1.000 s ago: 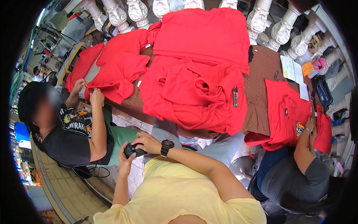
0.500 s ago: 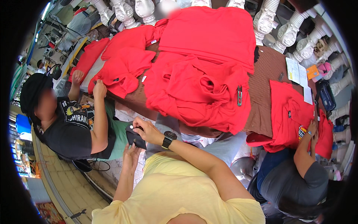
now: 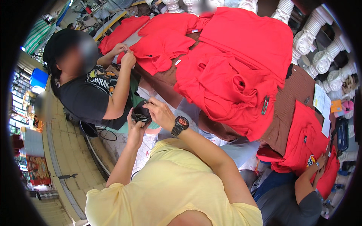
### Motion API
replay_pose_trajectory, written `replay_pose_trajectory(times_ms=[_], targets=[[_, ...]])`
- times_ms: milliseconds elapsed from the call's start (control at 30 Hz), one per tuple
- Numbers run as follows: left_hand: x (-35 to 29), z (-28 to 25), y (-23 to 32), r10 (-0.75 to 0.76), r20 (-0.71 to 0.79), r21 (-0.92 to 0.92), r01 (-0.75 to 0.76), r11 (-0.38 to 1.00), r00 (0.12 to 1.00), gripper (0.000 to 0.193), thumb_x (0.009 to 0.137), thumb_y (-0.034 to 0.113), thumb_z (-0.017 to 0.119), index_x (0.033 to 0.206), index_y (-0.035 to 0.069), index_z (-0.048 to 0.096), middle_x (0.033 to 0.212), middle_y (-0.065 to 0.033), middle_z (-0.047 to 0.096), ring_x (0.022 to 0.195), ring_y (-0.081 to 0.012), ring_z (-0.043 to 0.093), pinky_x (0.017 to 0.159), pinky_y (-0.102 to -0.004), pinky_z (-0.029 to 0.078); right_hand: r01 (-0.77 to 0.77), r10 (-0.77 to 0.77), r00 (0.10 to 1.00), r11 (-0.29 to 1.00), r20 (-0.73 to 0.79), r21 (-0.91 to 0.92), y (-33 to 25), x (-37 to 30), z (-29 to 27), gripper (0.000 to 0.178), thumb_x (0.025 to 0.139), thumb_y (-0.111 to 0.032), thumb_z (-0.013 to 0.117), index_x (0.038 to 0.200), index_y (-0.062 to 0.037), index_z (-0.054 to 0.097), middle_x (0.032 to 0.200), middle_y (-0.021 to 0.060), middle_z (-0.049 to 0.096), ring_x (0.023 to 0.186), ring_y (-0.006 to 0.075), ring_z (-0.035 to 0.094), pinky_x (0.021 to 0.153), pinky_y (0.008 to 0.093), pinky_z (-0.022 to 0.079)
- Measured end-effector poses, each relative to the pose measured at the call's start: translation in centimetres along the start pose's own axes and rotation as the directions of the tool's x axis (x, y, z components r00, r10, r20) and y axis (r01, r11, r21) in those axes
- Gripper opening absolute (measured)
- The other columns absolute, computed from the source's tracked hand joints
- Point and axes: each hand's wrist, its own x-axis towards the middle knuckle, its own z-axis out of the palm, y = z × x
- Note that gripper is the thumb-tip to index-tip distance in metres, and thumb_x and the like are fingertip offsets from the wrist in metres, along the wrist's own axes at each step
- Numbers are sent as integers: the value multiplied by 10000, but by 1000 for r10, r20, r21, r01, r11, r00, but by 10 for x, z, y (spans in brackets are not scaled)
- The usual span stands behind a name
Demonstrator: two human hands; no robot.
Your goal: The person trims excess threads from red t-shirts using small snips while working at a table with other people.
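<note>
As the black pouch gets handled: it looks opened up vs. half a sec ago, when a flat dark face w/ a small white dot showed; now a shiny dark bit shows below the upper piece, too small to ID.
Meaning: pouch's inside is prob. exposed to the fingers now; a judgement, not seen outright.
L hand: cupped under the pouch, thumb + fingers closed on its lower part; palm mostly hidden.
R hand: thumb + fingertips pinched tog. on upper R edge; can't tell if flap or body.
Pouch spot: up btwn both hands, in front of the yellow top, apart from the table stuff.
R wrist: black watch.
View: swung L, so table stuff sits further R than before.
Table: crumpled red shirt on brown cloth, w/ snips on top; neither hand touches them.
L co-worker: hands closer tog. than half a sec ago, at red cloth.
</note>
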Motion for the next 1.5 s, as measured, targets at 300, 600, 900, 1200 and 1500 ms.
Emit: replay_pose_trajectory(times_ms=[300, 600, 900, 1200, 1500], targets=[[-8, 16, 3, 118, 47, 53, -121, 991, 992, 892, 799, -113, 442, 1596, 160, 147, 1422, -160, 450, 1304, -269, 504, 1099, -521, 427, -125, 119, 991, 985, 53, 122, -11, 5, -9, 246, 800, 43, 627, 1028, 19, 717, 983, 220, 680, 876, 410, 670, 791, 432, 547], [7, 18, -1, 71, 113, -21, -69, 997, 991, 919, 783, -141, 443, 1598, 175, 160, 1468, -159, 420, 1333, -275, 486, 1098, -518, 445, -209, 199, 973, 975, 120, 73, -5, 7, -21, 201, 791, 46, 620, 949, 5, 737, 994, 227, 668, 905, 426, 656, 779, 470, 528], [15, 1, -14, 37, 46, 156, -43, 987, 998, 934, 772, -102, 484, 1602, 168, 153, 1462, -152, 408, 1282, -253, 508, 1028, -418, 482, -243, 307, 915, 937, 260, -251, 4, -7, -3, 188, 775, -59, 656, 936, -43, 751, 943, 216, 673, 901, 407, 648, 781, 490, 522], [20, -35, -49, -67, 48, 190, 57, 980, 997, 959, 805, -8, 641, 1598, 156, 128, 1477, -158, 368, 1308, -316, 479, 1053, -472, 459, -258, 400, 886, 845, 234, -468, 31, -39, 42, 139, 777, -193, 689, 873, -145, 778, 883, 161, 703, 857, 335, 716, 740, 429, 571], [37, -74, -99, -290, -78, 385, 297, 874, 954, 855, 793, -48, 518, 1575, 162, 244, 1107, -110, 556, 875, -204, 585, 728, -385, 532, -354, 578, 683, 797, 447, -490, 55, -63, 50, 303, 745, -209, 728, 933, 28, 750, 939, 244, 729, 897, 364, 727, 790, 453, 586]])
